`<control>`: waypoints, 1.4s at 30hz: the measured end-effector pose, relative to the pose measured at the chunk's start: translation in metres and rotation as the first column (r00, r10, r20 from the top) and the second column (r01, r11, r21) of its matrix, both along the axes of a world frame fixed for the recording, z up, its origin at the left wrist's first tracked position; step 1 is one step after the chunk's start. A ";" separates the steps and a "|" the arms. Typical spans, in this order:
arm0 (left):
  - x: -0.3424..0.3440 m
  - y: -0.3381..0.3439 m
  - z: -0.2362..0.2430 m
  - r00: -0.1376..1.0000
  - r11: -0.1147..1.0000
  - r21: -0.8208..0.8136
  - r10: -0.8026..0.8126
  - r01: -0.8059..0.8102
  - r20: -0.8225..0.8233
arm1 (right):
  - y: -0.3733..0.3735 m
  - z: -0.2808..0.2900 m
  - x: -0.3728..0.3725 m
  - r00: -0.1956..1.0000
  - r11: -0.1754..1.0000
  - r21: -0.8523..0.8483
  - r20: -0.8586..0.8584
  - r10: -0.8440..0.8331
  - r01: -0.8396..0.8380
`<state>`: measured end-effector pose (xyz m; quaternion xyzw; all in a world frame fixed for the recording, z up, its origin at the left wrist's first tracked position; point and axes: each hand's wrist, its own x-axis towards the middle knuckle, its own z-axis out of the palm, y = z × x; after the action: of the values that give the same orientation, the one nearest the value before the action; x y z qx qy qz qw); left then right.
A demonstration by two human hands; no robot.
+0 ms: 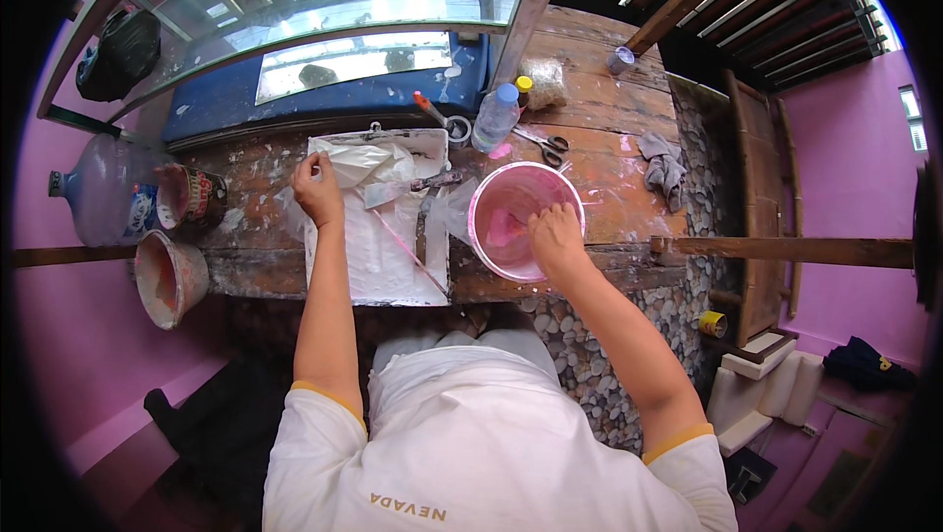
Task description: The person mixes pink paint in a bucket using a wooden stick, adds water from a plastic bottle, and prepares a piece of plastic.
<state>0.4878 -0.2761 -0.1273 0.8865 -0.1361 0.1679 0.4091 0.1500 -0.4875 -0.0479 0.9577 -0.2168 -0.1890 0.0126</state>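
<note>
My left hand (319, 190) is at the left side of a white paint-smeared tray (339, 281), its fingers pinched at the edge of a crumpled white sheet (359, 159). Inside the tray lie a flat scraper (385, 193) with a dark, dirty handle and a thin pink stick (408, 247). To the right stands a whitish bucket (478, 237) with pink paint (506, 227) inside. My right hand (557, 239) reaches over its right rim with fingers closed downward. Whatever those fingers hold is hidden by the hand.
Behind the bucket are a clear bottle (494, 119) with a blue cap, scissors (548, 146), a tape roll (459, 129) and a bag of pale grains (546, 82). A grey rag (664, 170) lies right. Leftward stand a large water jug (103, 188) and a stained bucket (175, 281).
</note>
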 end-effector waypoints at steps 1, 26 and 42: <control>-0.001 0.001 0.004 1.000 1.000 0.006 0.005 -0.005 0.003 | 0.000 -0.005 0.003 0.997 1.000 0.016 -0.068 -0.018 0.019; -0.004 0.003 0.102 0.951 0.971 -0.091 -0.196 0.223 0.240 | -0.013 0.096 -0.127 0.349 0.041 0.951 -0.072 -0.934 0.306; -0.007 0.029 0.182 0.918 0.924 -0.165 -0.297 0.346 0.262 | 0.102 0.109 -0.047 0.852 0.416 0.909 0.224 -0.473 -0.008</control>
<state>0.4810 -0.2473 0.0543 0.7784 -0.3089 0.2136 0.5030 0.1026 -0.3853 0.0607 0.7939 -0.2172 -0.0466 -0.5660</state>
